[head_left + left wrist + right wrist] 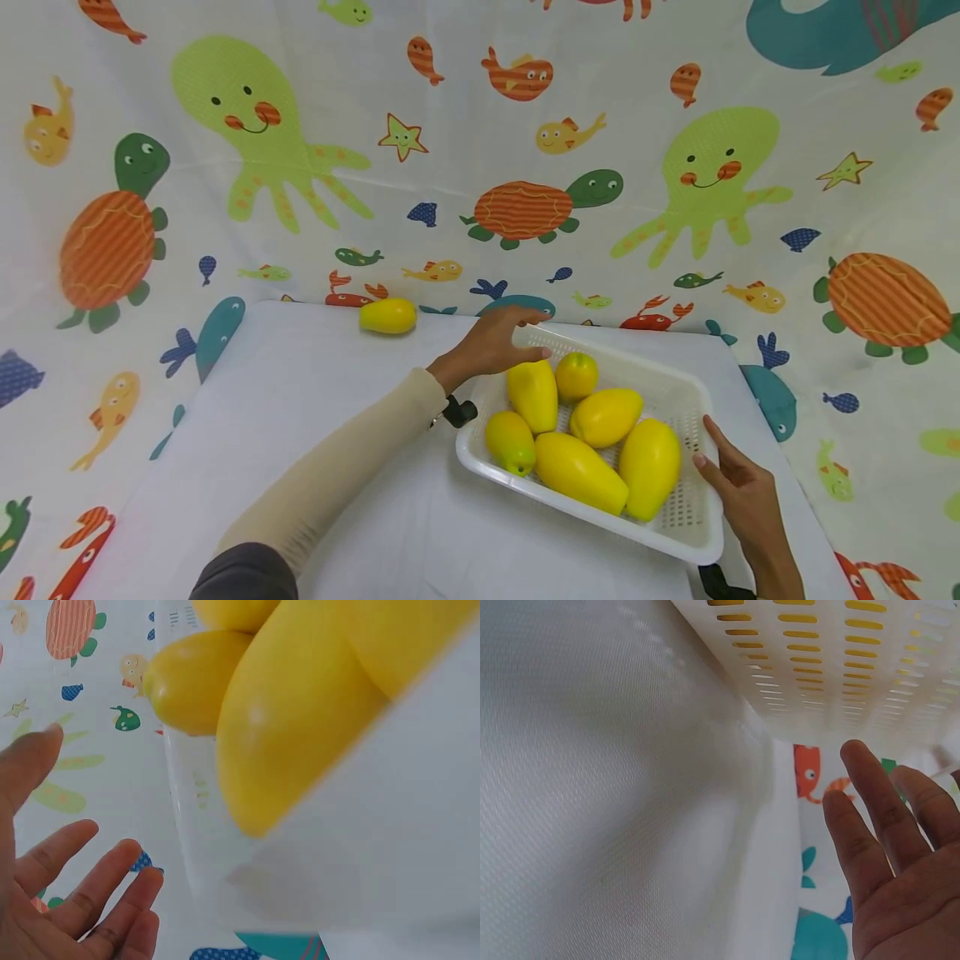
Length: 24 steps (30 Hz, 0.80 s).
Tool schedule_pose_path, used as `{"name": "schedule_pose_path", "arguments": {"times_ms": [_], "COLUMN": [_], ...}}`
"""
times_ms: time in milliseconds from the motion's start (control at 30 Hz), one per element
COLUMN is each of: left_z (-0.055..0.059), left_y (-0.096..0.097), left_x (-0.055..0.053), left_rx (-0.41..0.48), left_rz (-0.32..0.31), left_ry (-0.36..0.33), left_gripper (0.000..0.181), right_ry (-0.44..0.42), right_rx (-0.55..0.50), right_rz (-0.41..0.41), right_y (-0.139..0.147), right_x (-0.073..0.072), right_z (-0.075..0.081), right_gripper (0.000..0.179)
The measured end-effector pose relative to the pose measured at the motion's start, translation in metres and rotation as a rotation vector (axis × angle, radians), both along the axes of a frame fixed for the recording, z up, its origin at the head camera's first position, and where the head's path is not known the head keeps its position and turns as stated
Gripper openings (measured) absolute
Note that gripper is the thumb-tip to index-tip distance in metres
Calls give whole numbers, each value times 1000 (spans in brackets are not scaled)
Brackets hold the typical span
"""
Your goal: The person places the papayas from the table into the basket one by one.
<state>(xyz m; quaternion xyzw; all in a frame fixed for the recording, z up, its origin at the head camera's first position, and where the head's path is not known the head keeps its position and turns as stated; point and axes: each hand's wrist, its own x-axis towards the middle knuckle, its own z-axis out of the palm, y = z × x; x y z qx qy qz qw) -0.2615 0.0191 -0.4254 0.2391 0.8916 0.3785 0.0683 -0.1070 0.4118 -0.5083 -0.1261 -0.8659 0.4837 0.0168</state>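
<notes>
A white plastic basket point(592, 517) with slotted walls stands on the table, set at a slant, with several smooth yellow fruits point(577, 471) in it. Some are long like mangoes; one smaller fruit point(510, 442) has a greenish tip. Over the basket's far left corner is my left hand point(495, 337), thumb and fingers spread. In the left wrist view its fingers point(112, 889) are apart and hold nothing. At the basket's right end is my right hand point(750, 492), thumb by the rim; in the right wrist view its fingers point(885, 817) extend nearly straight beside the slotted wall.
Another yellow fruit point(387, 317) lies alone at the table's back edge, left of the basket. White cloth covers the table point(315, 375). Behind and around it hangs a curtain point(465, 100) printed with sea animals.
</notes>
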Motion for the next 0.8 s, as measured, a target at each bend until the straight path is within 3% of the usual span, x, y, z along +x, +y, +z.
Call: {"name": "schedule_pose_path", "arguments": {"times_ms": [267,600,800], "left_z": [-5,-8,-11], "left_y": [-22,-46,-64], "left_x": [-5,-9,-10], "left_rx": [4,10,5], "left_rz": [53,99,162], "left_ry": [57,49,24], "left_gripper": [64,66,70], "right_ry": [-11,0,-6], "right_rx": [-11,-31,-28], "right_rz": [-2,-9,-8], "right_y": [0,0,1], "right_x": [1,1,1], "right_z": [1,-2,-3], "right_gripper": [68,69,69]}}
